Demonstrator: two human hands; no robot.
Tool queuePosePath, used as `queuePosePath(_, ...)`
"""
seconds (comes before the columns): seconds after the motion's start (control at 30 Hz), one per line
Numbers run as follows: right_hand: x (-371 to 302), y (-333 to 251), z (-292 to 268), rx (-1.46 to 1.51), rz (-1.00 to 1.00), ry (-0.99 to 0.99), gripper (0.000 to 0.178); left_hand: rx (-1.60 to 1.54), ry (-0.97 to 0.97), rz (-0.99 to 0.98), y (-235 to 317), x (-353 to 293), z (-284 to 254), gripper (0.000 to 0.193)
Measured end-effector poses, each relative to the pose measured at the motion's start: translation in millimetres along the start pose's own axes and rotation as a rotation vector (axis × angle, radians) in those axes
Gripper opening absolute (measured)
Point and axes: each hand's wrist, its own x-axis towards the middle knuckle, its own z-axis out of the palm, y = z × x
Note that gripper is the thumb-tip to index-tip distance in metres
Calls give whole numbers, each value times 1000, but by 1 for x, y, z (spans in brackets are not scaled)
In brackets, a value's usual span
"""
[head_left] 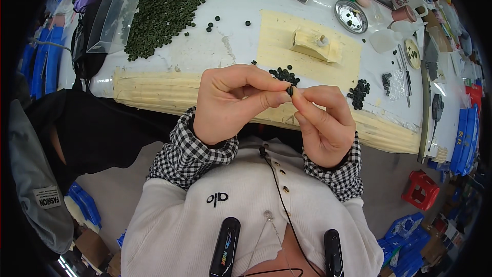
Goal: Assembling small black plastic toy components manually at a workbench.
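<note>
Between my fingertips is a small round black part [290,91], held up over the table's near edge. My left hand [233,100] pinches it from the left with thumb and index finger. From the right, the thumb and index finger of my right hand [325,118] close on the same part. Just behind it lies a small pile of black round parts [285,75], and another small pile [359,94] sits right of my right hand. A cream block [312,46] with a short white peg on top stands farther back on a yellowish sheet [274,31].
A big heap of dark green-black parts [164,10] covers the far left, beside a clear plastic bin [115,20]. A round metal dish [351,16] and thin tools [405,74] lie at the right. Padded cream tape [154,90] lines the front edge. A red stool [421,190] stands on the floor.
</note>
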Motion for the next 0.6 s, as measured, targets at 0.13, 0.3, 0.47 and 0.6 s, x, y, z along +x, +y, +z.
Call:
queuePosePath(0.13, 0, 0, 0, 6, -5, -1, 43, 30, -10, 6, 1, 0, -1, 17)
queuePosePath(0.3, 0, 1, 0, 2, -10, -6, 44, 53, -6, 30, 2, 0, -1, 17)
queuePosePath(0.47, 0, 2, 0, -8, -15, 4, 43, 49, 5, 43, 3, 2, 1, 18)
queuePosePath(0.6, 1, 1, 1, -9, -26, 19, 42, 38, -5, 54, 3, 1, 1, 18)
